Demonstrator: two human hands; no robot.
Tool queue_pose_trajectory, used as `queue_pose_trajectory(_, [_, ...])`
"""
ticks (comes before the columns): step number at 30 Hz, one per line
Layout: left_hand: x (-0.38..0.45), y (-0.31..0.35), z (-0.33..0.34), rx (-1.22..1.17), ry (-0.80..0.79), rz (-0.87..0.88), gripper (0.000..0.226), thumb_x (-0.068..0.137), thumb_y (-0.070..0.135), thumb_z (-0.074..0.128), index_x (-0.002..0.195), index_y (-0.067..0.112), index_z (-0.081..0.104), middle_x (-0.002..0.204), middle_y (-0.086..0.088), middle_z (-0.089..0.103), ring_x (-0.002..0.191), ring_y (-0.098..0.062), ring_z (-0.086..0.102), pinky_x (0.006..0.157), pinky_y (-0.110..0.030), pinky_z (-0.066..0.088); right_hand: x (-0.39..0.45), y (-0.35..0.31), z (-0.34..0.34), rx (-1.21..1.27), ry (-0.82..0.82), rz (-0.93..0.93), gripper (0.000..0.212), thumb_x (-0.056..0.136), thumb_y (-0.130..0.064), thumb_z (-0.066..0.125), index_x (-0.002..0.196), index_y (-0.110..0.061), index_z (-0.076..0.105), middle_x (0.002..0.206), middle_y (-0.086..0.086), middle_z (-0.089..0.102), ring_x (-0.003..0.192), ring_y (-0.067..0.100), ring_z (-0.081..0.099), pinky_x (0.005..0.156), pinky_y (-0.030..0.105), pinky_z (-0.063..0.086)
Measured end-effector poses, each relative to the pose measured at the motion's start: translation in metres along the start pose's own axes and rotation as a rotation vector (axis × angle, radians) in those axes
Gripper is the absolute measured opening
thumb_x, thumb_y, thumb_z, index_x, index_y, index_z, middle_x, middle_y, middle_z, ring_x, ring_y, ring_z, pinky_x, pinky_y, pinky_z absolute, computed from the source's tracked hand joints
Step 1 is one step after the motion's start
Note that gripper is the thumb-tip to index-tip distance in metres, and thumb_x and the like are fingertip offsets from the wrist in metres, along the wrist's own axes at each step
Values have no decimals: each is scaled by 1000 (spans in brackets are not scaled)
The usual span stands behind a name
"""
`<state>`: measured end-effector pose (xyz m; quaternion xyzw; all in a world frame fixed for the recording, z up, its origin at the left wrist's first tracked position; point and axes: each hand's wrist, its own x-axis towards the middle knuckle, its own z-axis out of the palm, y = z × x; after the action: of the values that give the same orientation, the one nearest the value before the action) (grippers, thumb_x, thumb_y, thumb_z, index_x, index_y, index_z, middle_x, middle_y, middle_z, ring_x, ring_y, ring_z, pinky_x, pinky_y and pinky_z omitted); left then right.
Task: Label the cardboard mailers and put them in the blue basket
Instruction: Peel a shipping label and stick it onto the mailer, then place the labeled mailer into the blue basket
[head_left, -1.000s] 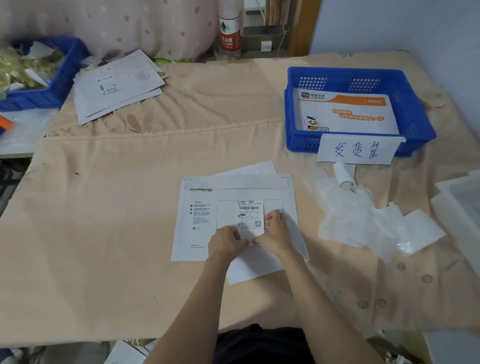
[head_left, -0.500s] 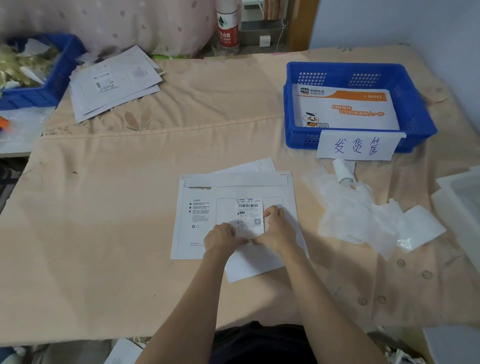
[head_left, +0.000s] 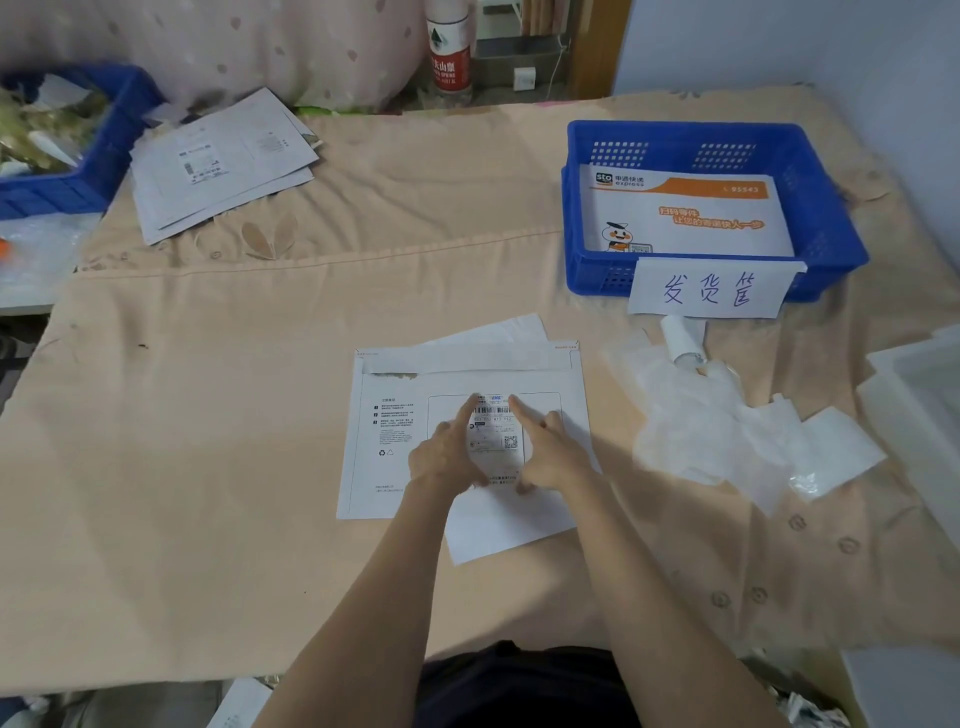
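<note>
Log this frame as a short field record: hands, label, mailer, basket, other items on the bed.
left hand: fingers straight, pressing left edge of label
right hand: fingers straight, pressing right edge of label
shipping label: flat on mailer
cardboard mailer: on the cloth, flap up, another sheet beneath
blue basket: far right, holds one orange-striped mailer
backing papers: heaped right of mailer
mailer stack: far left

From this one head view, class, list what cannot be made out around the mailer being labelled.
- Label text: head view, too small to read, edges covered by the left hand and right hand.
- Sheet under the mailer: mostly hidden by it.
- Blue basket front: partly hidden by the paper sign.
- White tray: cut off by the right edge.
</note>
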<state>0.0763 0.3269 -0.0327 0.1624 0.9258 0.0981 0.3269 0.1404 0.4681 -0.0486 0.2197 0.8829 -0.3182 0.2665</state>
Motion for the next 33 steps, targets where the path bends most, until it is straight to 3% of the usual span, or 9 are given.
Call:
queue_pose_trajectory(6, [7, -12, -10, 39, -131, 33, 120, 70, 24, 81, 146, 51, -7, 118, -8, 56, 105, -27, 58, 80, -39, 47, 1, -1, -4, 28, -51, 25, 112, 78, -2, 69, 147, -50, -5, 150, 8, 12, 121, 25, 50, 96, 38, 47])
queue_pose_trajectory(11, [9, -14, -10, -11, -151, 69, 110, 77, 3, 65, 148, 47, -6, 104, -11, 55, 97, -30, 58, 76, -41, 50, 3, -1, -6, 81, -93, 41, 114, 74, 6, 65, 147, -51, -2, 148, 6, 16, 113, 19, 54, 90, 37, 51])
queue_pose_trajectory(14, [10, -10, -11, -41, -96, 85, 86, 85, 4, 45, 150, 42, 5, 90, -5, 51, 81, -26, 54, 64, -36, 45, 5, 5, -11, 393, -78, 10, 102, 76, 6, 67, 151, -40, 16, 118, 7, 44, 85, 10, 54, 65, 21, 48])
queue_pose_trajectory(17, [8, 4, -10, -165, 128, 40, 62, 84, 10, 52, 140, 29, 34, 106, -5, 57, 88, -26, 57, 66, -32, 42, 5, 15, -16, 715, 340, 132, 53, 81, 5, 59, 131, -13, 53, 90, 4, 53, 70, 11, 51, 54, 13, 42])
queue_pose_trajectory(20, [5, 32, -3, -311, 240, 126, 44, 87, 17, 56, 131, 20, 47, 119, -3, 52, 103, -23, 58, 77, -31, 46, 13, 25, -16, 447, 623, 274, 20, 78, -11, 54, 96, -7, 60, 100, 10, 57, 97, 28, 52, 84, 30, 45])
queue_pose_trajectory(25, [5, 69, 0, -184, 40, 135, 53, 99, 42, 40, 146, 19, 32, 140, -13, 39, 125, -35, 42, 102, -42, 37, 12, 23, -26, 632, 619, 312, 21, 67, -27, 49, 60, -9, 57, 65, 18, 47, 67, 39, 46, 58, 37, 39])
queue_pose_trajectory(26, [6, 74, -4, -129, 31, 147, 50, 101, 39, 36, 147, 22, 29, 144, -14, 35, 125, -37, 40, 101, -43, 36, 12, 24, -29, 757, 636, 303, 25, 70, -27, 51, 64, -6, 64, 67, 21, 56, 72, 44, 55, 61, 40, 45])
queue_pose_trajectory(29, [6, 83, -17, -166, -12, 126, 50, 102, 33, 30, 150, 28, 19, 151, -14, 25, 126, -38, 38, 102, -45, 33, 5, 16, -42, 1274, 439, 291, 32, 91, -35, 50, 79, -11, 68, 76, 5, 69, 76, 23, 66, 69, 30, 49])
queue_pose_trajectory(33, [4, 91, -33, -462, -58, -57, 63, 83, 62, 40, 128, 18, 40, 124, -12, 52, 112, -39, 52, 98, -45, 44, 3, -2, -45, 1376, 203, 119, 43, 101, -25, 30, 81, -13, 66, 85, 4, 68, 78, 18, 60, 75, 27, 47])
